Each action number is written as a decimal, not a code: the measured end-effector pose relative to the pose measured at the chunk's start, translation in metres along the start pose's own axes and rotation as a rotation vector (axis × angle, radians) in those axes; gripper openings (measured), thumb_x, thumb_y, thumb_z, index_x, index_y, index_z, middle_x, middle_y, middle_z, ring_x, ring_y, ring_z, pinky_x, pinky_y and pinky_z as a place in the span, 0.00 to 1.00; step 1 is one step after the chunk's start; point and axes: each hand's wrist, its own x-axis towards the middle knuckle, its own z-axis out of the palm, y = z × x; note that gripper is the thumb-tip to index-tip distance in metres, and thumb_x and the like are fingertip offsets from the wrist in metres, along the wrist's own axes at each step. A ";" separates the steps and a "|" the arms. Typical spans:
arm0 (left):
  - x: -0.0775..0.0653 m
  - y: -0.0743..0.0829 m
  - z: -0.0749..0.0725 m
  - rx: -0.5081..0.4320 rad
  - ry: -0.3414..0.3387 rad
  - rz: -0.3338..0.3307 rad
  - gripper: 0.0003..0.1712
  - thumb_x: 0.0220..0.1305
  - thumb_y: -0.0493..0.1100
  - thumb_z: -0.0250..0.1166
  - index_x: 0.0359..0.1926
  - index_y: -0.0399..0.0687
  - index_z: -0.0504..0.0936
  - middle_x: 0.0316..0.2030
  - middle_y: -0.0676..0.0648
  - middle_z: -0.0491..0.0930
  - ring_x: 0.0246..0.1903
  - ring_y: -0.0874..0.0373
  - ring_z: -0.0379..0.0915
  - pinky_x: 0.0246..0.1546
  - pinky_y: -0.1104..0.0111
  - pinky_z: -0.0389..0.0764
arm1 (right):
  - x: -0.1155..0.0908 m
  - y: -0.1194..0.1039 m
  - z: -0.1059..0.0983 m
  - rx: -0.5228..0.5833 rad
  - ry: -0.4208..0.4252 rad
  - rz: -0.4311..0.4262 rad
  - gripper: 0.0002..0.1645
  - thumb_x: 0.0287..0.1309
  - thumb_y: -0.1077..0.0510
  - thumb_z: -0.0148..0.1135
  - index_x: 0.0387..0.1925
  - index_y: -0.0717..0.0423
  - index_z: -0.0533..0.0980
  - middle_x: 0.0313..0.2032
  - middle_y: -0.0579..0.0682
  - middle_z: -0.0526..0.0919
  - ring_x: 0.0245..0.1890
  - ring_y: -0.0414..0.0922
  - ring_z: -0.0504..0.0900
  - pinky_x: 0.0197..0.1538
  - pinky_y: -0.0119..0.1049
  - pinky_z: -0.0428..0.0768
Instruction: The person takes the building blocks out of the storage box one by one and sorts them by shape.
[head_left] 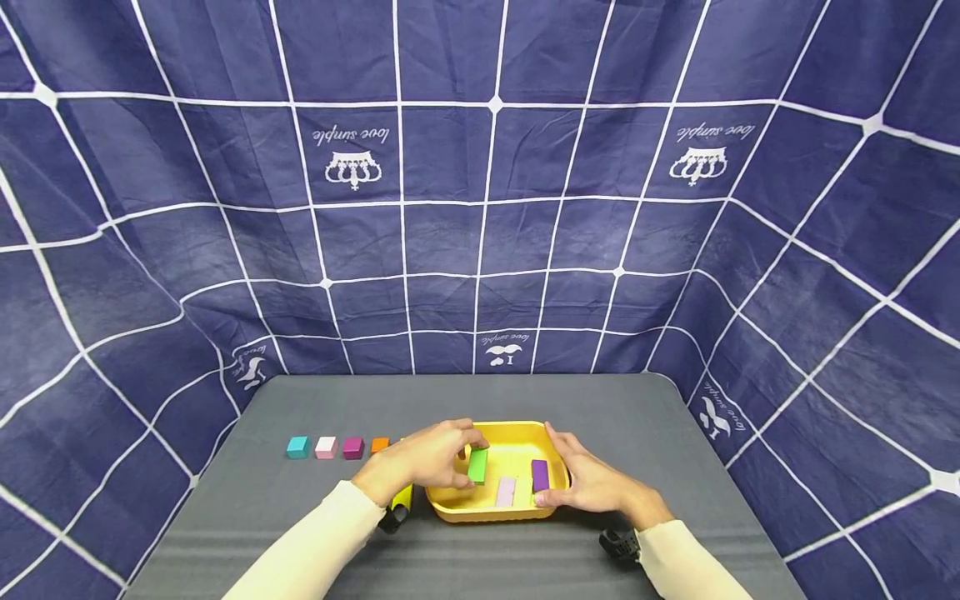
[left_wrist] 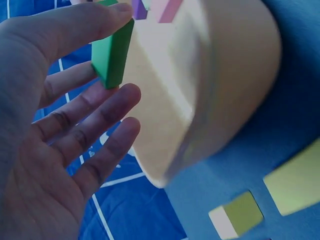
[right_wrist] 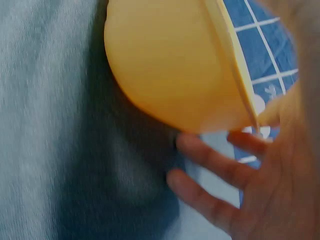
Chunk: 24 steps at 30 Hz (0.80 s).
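My left hand (head_left: 435,454) pinches a green block (head_left: 477,467) between thumb and fingertips, over the left part of a yellow tray (head_left: 495,515). In the left wrist view the green block (left_wrist: 112,55) hangs upright from the thumb, and the lower fingers are spread apart. My right hand (head_left: 596,483) grips the tray's right end, thumb over the near rim and fingers along the outside. In the right wrist view the tray's outer wall (right_wrist: 170,65) shows beside the fingers. Inside the tray are a purple block (head_left: 540,473), near the right thumb, and a pale pink block (head_left: 506,492).
Left of the tray runs a row of cubes: teal (head_left: 297,447), light pink (head_left: 326,447), magenta (head_left: 353,448) and orange (head_left: 380,445). A yellow block (head_left: 402,497) lies partly hidden beneath my left wrist. A blue curtain (head_left: 442,242) with white lines surrounds the grey table (head_left: 600,408).
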 end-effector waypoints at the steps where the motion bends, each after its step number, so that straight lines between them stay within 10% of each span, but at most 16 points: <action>1: -0.003 -0.001 -0.001 0.002 0.009 -0.007 0.35 0.64 0.48 0.89 0.69 0.49 0.89 0.57 0.54 0.86 0.50 0.53 0.90 0.50 0.70 0.89 | 0.001 -0.001 0.001 0.008 0.010 0.010 0.78 0.67 0.31 0.83 0.94 0.67 0.49 0.82 0.65 0.70 0.79 0.60 0.78 0.85 0.65 0.75; 11: -0.029 -0.008 -0.003 0.036 0.095 -0.027 0.34 0.66 0.49 0.88 0.69 0.48 0.89 0.54 0.54 0.84 0.49 0.54 0.89 0.48 0.68 0.89 | 0.014 -0.004 0.022 -0.099 0.173 0.092 0.65 0.81 0.24 0.63 0.96 0.56 0.49 0.85 0.60 0.68 0.72 0.62 0.87 0.75 0.66 0.85; 24: -0.065 -0.022 0.000 0.018 0.188 -0.036 0.34 0.65 0.46 0.88 0.69 0.46 0.88 0.52 0.53 0.82 0.43 0.57 0.87 0.40 0.74 0.84 | 0.018 -0.007 0.036 -0.166 0.197 0.101 0.64 0.81 0.25 0.63 0.95 0.60 0.53 0.76 0.67 0.76 0.63 0.61 0.89 0.69 0.64 0.88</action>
